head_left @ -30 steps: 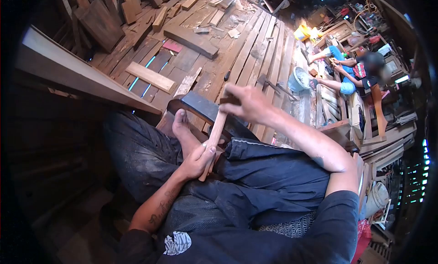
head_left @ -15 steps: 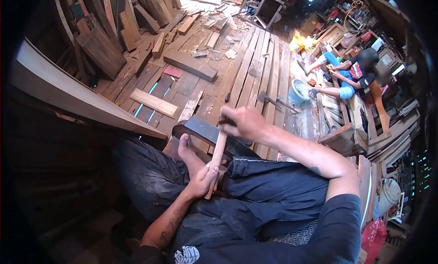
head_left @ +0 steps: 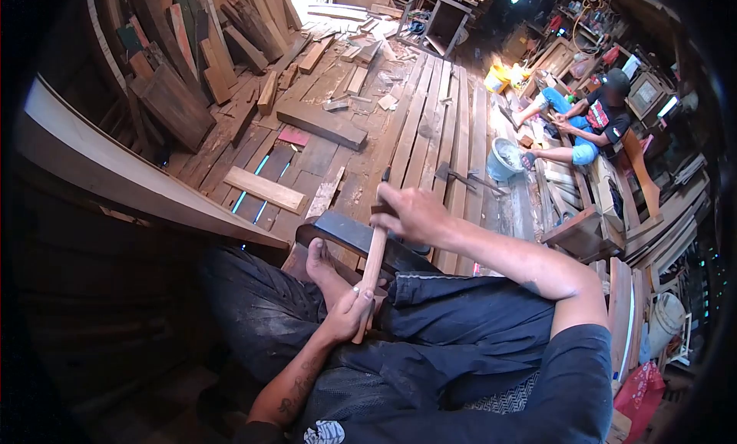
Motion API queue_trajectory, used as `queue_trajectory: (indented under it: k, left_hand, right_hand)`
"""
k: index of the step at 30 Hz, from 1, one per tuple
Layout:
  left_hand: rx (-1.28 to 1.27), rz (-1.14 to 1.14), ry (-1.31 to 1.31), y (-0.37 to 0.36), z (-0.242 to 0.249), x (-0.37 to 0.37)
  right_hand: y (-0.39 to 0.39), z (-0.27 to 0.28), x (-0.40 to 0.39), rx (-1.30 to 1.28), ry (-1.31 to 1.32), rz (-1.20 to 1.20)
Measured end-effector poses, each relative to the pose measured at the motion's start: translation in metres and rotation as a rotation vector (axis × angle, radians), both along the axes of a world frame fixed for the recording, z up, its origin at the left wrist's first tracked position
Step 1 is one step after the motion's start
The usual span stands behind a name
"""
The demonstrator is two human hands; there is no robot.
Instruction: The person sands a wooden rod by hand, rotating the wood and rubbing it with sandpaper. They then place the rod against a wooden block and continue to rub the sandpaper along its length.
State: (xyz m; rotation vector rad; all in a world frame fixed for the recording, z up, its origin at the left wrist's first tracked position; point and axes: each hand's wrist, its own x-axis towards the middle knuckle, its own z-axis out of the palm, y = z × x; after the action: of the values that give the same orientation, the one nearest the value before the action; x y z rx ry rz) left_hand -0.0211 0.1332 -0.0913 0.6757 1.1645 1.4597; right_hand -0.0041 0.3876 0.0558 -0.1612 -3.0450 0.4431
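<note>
Dark blue sleeve (head_left: 568, 382), tattooed forearm (head_left: 295, 386)

Stick (head_left: 371, 271): pale bare wood, smooth, matt. Block (head_left: 355, 237) under it: dark, faint sheen, material unclear. Floor (head_left: 430, 129) planks: weathered raw wood, rough, dusty. Trousers (head_left: 453, 321): dark cloth, matt, dust-marked. Bucket (head_left: 503, 158) at 1 o'clock: light blue, looks plastic.

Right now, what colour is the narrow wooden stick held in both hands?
Light reddish-brown wooden stick, clearest in the head view.
</note>
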Motion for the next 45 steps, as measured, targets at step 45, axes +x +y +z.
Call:
queue_trajectory:
  k: [45]
  left_hand:
    - [0.02,0.037,0.02,0.001,0.003,0.004]
  right_hand:
    - [0.009,-0.016,-0.004,0.081,0.095,0.109]
